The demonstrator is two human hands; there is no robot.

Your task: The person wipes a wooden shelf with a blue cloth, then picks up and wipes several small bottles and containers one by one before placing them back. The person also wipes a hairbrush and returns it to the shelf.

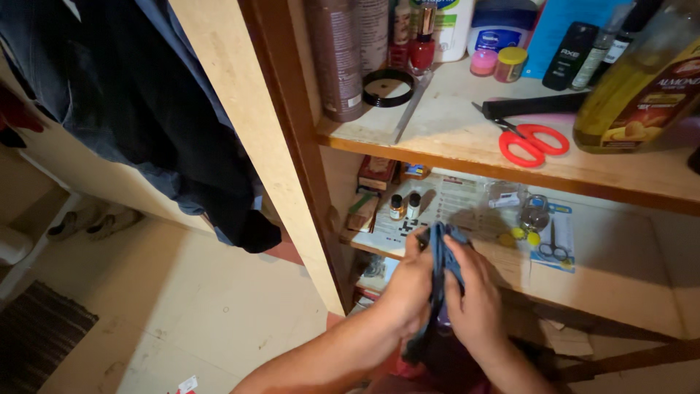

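Two bare forearms are showing in the head view, reaching up from the bottom edge below the lower wooden shelf (583, 292). Neither is wearing a sleeve, watch, bracelet or glove. The left hand (408, 284) and right hand (477, 299) are showing no rings, with short, unpainted nails.

Home closet, hanging clothes (168, 109), toiletry-filled wooden shelves (452, 131)

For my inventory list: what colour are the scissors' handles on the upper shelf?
Red, clearest in the head view: scissors lying on the upper shelf.
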